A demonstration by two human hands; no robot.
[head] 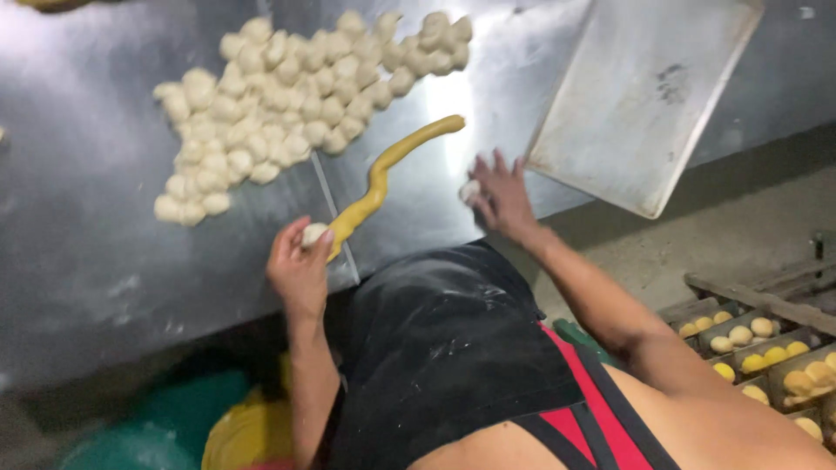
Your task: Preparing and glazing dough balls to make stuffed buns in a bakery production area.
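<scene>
Left hand sits at the near edge of the steel table, fingers curled up round a small white dough ball – ball's pinched at the fingertips, w/ the palm turned toward the person, wrist bent back, forearm coming straight up from below. That ball is touching the near end of a long yellow dough rope, which snakes away across the table toward the far right. Right hand is further right, flat-ish on the table, fingers spread wide & pointing away; a second small white dough piece lies under/against the thumb side, pressed to the steel rather than gripped, can't tell more than that. Right arm runs back at a slant to the shoulder, elbow out. Beyond both hands, a big heap of white dough balls is spread over the table, well apart from the fingers. An empty metal tray lies tilted off to the right, near the right hand but not touching. Lower right, crates of yellowish buns sit on the floor
</scene>
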